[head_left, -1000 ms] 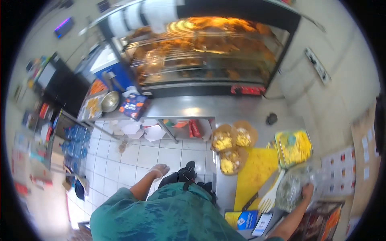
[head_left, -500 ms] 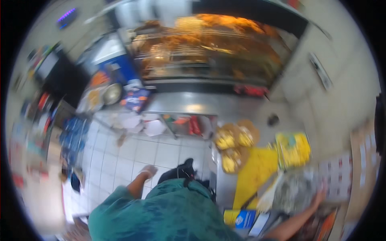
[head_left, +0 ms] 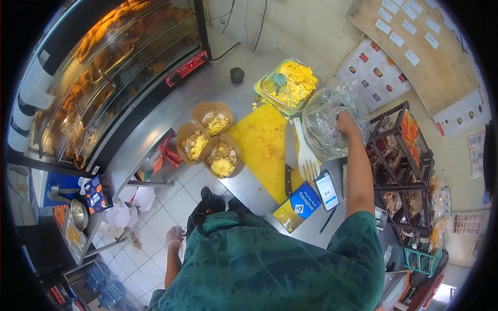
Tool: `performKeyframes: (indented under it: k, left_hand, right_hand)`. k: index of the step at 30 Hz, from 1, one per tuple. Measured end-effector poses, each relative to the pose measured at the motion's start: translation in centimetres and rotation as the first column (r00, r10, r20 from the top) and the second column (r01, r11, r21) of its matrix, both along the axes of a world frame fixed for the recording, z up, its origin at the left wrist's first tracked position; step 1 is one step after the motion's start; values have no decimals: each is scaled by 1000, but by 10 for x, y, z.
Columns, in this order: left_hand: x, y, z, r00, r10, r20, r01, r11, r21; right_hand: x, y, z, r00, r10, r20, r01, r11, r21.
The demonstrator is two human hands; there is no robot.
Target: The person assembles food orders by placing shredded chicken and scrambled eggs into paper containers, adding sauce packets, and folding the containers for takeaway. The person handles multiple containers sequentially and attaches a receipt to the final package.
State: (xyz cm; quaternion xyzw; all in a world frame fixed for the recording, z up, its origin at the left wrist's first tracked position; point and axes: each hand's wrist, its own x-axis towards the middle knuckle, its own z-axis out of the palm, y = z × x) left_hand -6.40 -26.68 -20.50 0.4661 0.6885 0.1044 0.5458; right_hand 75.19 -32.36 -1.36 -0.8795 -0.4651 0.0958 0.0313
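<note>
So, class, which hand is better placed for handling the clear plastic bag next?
Probably the right hand: it is at the clear plastic bag, while the left hand hangs away from the counter.

Board [head_left: 257, 147] lay on the counter [head_left: 251, 194]. Bowls [head_left: 222, 157] sat left of board, tray [head_left: 279, 100] behind it, bag [head_left: 320, 129] right of it. Knife [head_left: 290, 160] lay along board's right edge, fork [head_left: 307, 153] between board and bag; box [head_left: 297, 206] before board.
</note>
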Motion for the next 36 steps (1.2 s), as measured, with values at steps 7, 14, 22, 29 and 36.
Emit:
performKeyframes:
  k: [7,14,22,29,36]
  left_hand:
    - [-16,7,-14,998,48,36,-45,996,-74]
    - [-19,14,-28,996,-62,-60,53,989,-140]
    - [9,40,-18,991,-124,-59,119,990,-75]
    - [16,49,-7,987,-139,-79,131,987,-97]
    - [8,42,-21,991,-118,-60,112,990,-91]
  right_hand:
    - [-2,-24,42,999,47,-23,-33,912,409]
    - [-9,-41,74,854,-255,-454,495,669,554]
    - [-9,-65,91,885,-135,-445,421,637,646]
    - [-60,-93,127,820,-16,-572,432,673,600]
    - [-139,-159,140,967,-254,-5,245,928,282]
